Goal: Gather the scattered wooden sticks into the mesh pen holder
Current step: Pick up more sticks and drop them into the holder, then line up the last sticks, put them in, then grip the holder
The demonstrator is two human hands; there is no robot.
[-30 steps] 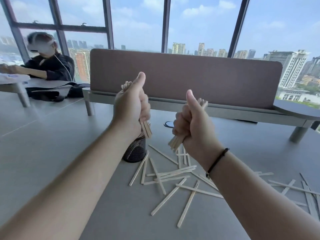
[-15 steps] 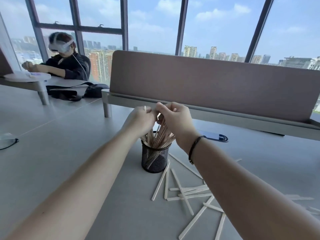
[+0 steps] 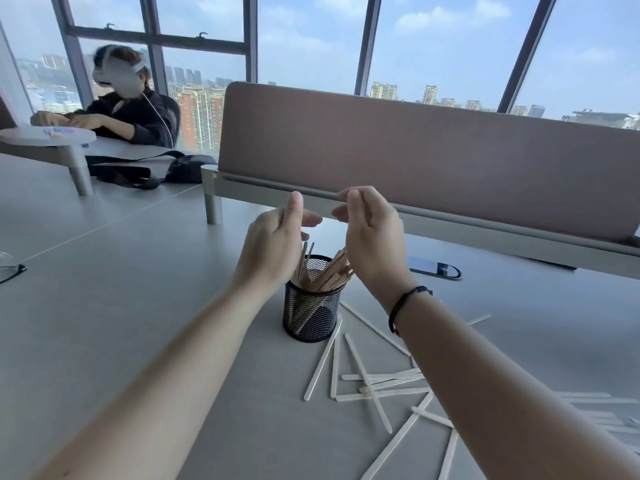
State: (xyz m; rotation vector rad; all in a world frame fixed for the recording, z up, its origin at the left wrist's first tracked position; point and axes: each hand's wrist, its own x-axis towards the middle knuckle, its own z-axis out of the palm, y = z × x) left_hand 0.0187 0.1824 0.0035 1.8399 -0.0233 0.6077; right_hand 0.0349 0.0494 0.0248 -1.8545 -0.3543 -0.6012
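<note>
Sticks (image 3: 367,379) lie on the desk, some under the right arm.
Both hands, left (image 3: 273,240) and right (image 3: 372,237), hang loose and empty above the holder (image 3: 310,315).

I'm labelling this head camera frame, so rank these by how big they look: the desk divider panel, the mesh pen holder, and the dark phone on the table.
Largest to smallest as they appear:
1. desk divider panel
2. mesh pen holder
3. dark phone
The phone lies farther from the camera and is partly hidden by the right hand, so its rank is unsure.
</note>
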